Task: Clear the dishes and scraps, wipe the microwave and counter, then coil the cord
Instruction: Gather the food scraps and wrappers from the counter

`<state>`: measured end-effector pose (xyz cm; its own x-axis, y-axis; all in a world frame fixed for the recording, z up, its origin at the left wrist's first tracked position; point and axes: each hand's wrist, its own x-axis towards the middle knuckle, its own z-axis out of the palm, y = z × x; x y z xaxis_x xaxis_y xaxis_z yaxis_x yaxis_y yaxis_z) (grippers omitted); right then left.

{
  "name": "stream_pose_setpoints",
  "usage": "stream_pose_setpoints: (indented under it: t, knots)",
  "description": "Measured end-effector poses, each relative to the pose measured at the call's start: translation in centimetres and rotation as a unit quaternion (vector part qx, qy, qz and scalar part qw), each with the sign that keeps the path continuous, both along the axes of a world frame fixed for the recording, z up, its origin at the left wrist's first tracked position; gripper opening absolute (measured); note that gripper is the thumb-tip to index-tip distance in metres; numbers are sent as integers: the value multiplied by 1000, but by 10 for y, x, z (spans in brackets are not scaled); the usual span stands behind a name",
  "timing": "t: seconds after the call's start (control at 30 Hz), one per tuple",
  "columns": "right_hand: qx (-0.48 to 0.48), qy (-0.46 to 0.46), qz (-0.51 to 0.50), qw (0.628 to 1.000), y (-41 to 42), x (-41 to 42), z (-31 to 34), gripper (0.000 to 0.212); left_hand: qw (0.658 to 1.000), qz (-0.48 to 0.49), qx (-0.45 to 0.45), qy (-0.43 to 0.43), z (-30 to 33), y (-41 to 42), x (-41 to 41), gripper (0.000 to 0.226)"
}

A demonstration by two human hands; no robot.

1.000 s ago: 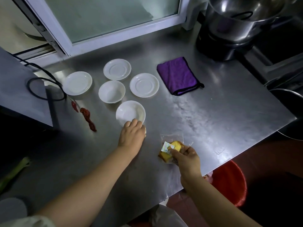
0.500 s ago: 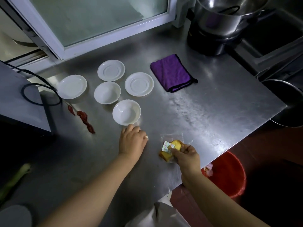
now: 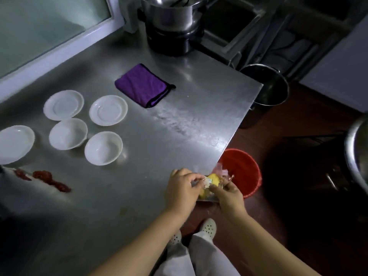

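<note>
Both hands hold a clear wrapper with a yellow food scrap (image 3: pixel 210 181) in it, just past the counter's front right edge and beside a red bin (image 3: pixel 244 170). My left hand (image 3: pixel 182 191) pinches its left side and my right hand (image 3: pixel 229 196) grips its right side. Several white dishes stand on the steel counter (image 3: pixel 179 126): a saucer (image 3: pixel 63 104), a second saucer (image 3: pixel 108 110), a bowl (image 3: pixel 68 133), a second bowl (image 3: pixel 103 147) and a dish (image 3: pixel 15 143) at the left edge. A purple cloth (image 3: pixel 142 84) lies folded behind them.
A red sauce smear (image 3: pixel 49 179) marks the counter at the front left. A steel pot on a black cooker (image 3: pixel 171 22) stands at the back. A metal bucket (image 3: pixel 268 86) sits on the floor off the counter's right corner. My feet (image 3: pixel 208 228) are below.
My left hand has left the counter near the front bowl and joined my right hand on the wrapped scrap. Both hands carried it right, off the counter toward the red bin. The camera swung right.
</note>
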<state>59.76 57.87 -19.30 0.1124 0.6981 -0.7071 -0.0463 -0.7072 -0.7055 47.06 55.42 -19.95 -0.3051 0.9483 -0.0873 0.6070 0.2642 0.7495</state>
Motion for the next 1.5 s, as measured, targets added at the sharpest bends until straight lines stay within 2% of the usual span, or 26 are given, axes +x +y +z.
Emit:
stream_pose_setpoints:
  t: [0.13,0.4,0.6,0.77,0.87,1.0,1.1,1.27,1.5]
  knots:
    - [-16,0,-85,996,-3,46,-1,18,994,-70,-38,-75,-4,17,49,13]
    - [-76,-11,-184,980,27,140,-40,30,977,-183,-101,-35,-30,68,144,19]
    - [-117,-67,-150,979,94,192,-107,34,973,-173,-150,30,-78,131,181,20]
    - [-146,-59,-140,977,139,215,-175,33,965,-147,-209,56,-136,167,198,19]
    - [-171,-92,-149,970,153,222,-209,45,961,-137,-233,62,-162,180,205,19]
    - [-185,-121,-144,965,158,233,-225,29,957,-122,-259,51,-175,188,209,20]
    - [-161,-100,-132,973,161,238,-220,12,961,-96,-259,34,-172,189,206,19]
    - [-98,-95,-67,988,175,233,-176,12,971,-60,-233,11,-142,183,193,16]
    - [11,-82,51,995,184,196,-85,12,986,-22,-163,-20,-65,151,162,14]
